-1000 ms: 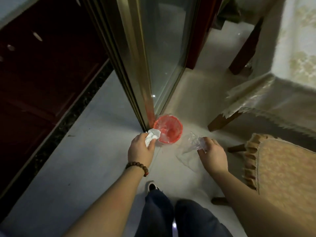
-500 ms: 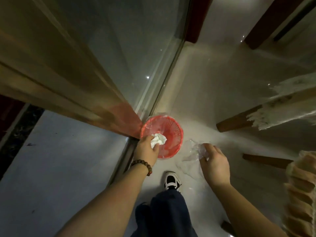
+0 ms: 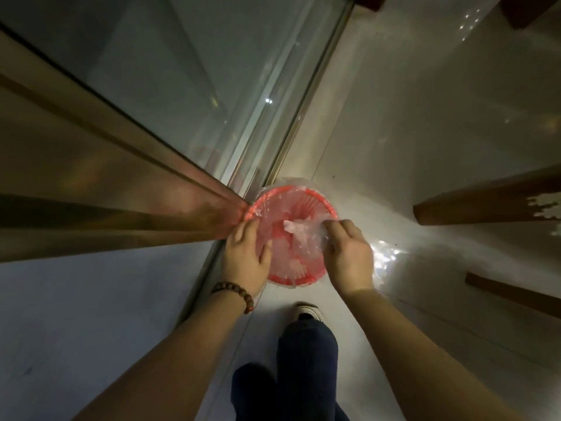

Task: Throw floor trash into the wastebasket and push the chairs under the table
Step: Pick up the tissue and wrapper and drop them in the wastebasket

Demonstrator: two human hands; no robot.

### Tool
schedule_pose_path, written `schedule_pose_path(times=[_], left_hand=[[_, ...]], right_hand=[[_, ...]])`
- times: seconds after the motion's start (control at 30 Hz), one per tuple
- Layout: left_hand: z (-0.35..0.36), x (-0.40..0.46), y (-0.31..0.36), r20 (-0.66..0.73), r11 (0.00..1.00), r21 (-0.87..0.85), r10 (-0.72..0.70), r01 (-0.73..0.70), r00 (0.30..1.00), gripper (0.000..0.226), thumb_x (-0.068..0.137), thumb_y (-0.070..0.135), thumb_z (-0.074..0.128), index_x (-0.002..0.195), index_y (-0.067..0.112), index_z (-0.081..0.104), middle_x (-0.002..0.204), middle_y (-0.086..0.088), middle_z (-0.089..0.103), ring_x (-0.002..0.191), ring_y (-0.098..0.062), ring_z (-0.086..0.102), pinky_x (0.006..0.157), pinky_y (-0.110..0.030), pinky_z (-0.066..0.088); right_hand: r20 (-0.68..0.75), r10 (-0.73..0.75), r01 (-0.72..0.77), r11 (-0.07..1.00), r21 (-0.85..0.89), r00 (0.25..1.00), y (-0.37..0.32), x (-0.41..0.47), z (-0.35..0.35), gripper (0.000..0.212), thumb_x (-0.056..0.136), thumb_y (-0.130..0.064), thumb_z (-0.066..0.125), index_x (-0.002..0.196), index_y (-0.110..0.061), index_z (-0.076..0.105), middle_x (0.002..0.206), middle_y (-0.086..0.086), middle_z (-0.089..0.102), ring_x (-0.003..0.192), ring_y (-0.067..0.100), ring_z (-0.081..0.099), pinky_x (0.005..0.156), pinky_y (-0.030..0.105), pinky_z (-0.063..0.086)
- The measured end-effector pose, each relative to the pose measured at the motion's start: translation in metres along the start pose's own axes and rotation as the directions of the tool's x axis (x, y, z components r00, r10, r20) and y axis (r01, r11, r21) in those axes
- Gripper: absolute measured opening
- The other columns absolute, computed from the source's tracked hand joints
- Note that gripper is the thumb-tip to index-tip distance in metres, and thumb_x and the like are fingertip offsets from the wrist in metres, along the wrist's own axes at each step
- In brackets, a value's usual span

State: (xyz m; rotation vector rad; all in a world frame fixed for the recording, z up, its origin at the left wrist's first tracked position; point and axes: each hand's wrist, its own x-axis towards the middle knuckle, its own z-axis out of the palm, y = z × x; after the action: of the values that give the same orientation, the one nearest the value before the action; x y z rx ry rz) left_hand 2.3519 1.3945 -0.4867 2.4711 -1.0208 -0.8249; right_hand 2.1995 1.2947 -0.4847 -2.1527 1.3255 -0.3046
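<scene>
A view straight down from head height onto a pale, glossy floor (image 3: 394,123), dimly lit. A tall glass door panel with a bronze metal frame (image 3: 127,196) fills the upper left and runs down to a floor track at the centre. Two dark wooden furniture legs (image 3: 485,205) cross the right side, the upper one edged with white lace trim; whether they belong to a chair or a table cannot be told. The person's dark trouser legs (image 3: 306,360) and one black-and-white shoe (image 3: 307,311) show at the bottom. At the centre, standing upright on the floor right against the foot of the door frame, is a round red slatted wastebasket (image 3: 303,205), its open mouth facing straight up at the camera and lined with a thin clear plastic bag whose edge folds over the rim. Both bare forearms reach down to it. The left hand (image 3: 246,259), with a brown bead bracelet (image 3: 233,294) on the wrist, lies over the basket's left rim with fingers loosely spread and nothing visibly in it. The right hand (image 3: 349,256) hovers over the right rim, its fingers pinched together on a crumpled piece of clear plastic wrap (image 3: 306,238), wrinkled and see-through, which hangs inside the basket's mouth. Pale crumpled tissue (image 3: 291,264) lies at the bottom of the basket.
</scene>
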Motion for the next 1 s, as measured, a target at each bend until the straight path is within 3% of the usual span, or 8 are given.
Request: schedule_pose_path(times=[0.1, 0.3, 0.5, 0.63, 0.83, 1.0], left_hand=[[0.002, -0.001, -0.015, -0.019, 0.996, -0.046, 0.069, -0.07, 0.997, 0.047, 0.09, 0.026, 0.054, 0.135, 0.013, 0.044, 0.138, -0.008, 0.045, 0.124, -0.025, 0.043, 0.099, -0.04, 0.042], [0.02, 0.0, -0.051, 0.011, 0.992, -0.043, 0.12, -0.119, 0.993, 0.053, 0.091, 0.034, 0.051, 0.14, 0.024, 0.036, 0.145, 0.001, 0.036, 0.13, -0.014, 0.035, 0.105, -0.03, 0.032], [0.017, -0.002, -0.046, 0.008, 0.994, -0.062, 0.092, -0.092, 0.996, 0.058, 0.091, 0.035, 0.052, 0.144, 0.023, 0.031, 0.15, 0.003, 0.028, 0.133, -0.012, 0.032, 0.105, -0.029, 0.033], [-0.01, -0.023, -0.019, 0.016, 0.993, -0.041, 0.112, -0.111, 0.994, 0.059, 0.09, 0.036, 0.052, 0.144, 0.025, 0.03, 0.151, 0.003, 0.027, 0.135, -0.013, 0.028, 0.106, -0.029, 0.03], [-0.084, -0.076, 0.048, 0.019, 0.989, 0.017, 0.149, -0.15, 0.989, 0.059, 0.09, 0.035, 0.053, 0.143, 0.018, 0.032, 0.15, -0.002, 0.03, 0.137, -0.019, 0.026, 0.112, -0.037, 0.027], [-0.153, -0.129, 0.116, 0.027, 0.975, 0.076, 0.207, -0.209, 0.978, 0.061, 0.088, 0.036, 0.054, 0.142, 0.015, 0.034, 0.149, -0.005, 0.034, 0.133, -0.025, 0.032, 0.11, -0.039, 0.029]], right_hand=[[0.063, -0.097, 0.099, 0.994, -0.042, 0.993, 0.003, 0.033, 0.048, 0.03, 0.079, -0.002, 0.061, 0.108, -0.011, 0.065, 0.108, 0.012, 0.067, 0.09, 0.033, 0.063, 0.072, 0.037, 0.054], [0.34, 0.141, -0.1, 0.986, -0.134, 0.93, 0.046, 0.062, 0.142, 0.049, 0.09, -0.009, 0.05, 0.137, -0.018, 0.039, 0.133, 0.011, 0.05, 0.113, 0.029, 0.052, 0.094, 0.041, 0.05], [0.45, 0.211, -0.136, 0.972, -0.193, 0.868, 0.052, 0.052, 0.151, 0.082, 0.085, -0.04, 0.059, 0.147, -0.021, 0.009, 0.151, 0.014, 0.026, 0.135, 0.035, 0.028, 0.11, 0.048, 0.029], [0.425, 0.216, -0.167, 0.974, -0.149, 0.879, 0.033, 0.029, 0.105, 0.083, 0.087, -0.043, 0.057, 0.148, -0.025, 0.004, 0.157, 0.009, 0.015, 0.141, 0.033, 0.021, 0.111, 0.049, 0.031], [0.239, 0.129, -0.116, 0.991, -0.065, 0.962, -0.036, -0.021, -0.029, 0.076, 0.084, -0.042, 0.06, 0.145, -0.022, 0.02, 0.149, 0.011, 0.031, 0.134, 0.031, 0.03, 0.107, 0.044, 0.034], [0.104, 0.151, -0.146, 0.988, -0.05, 0.983, -0.096, -0.074, -0.163, 0.067, 0.087, -0.041, 0.056, 0.142, -0.014, 0.03, 0.145, 0.012, 0.037, 0.133, 0.028, 0.032, 0.11, 0.04, 0.029]])
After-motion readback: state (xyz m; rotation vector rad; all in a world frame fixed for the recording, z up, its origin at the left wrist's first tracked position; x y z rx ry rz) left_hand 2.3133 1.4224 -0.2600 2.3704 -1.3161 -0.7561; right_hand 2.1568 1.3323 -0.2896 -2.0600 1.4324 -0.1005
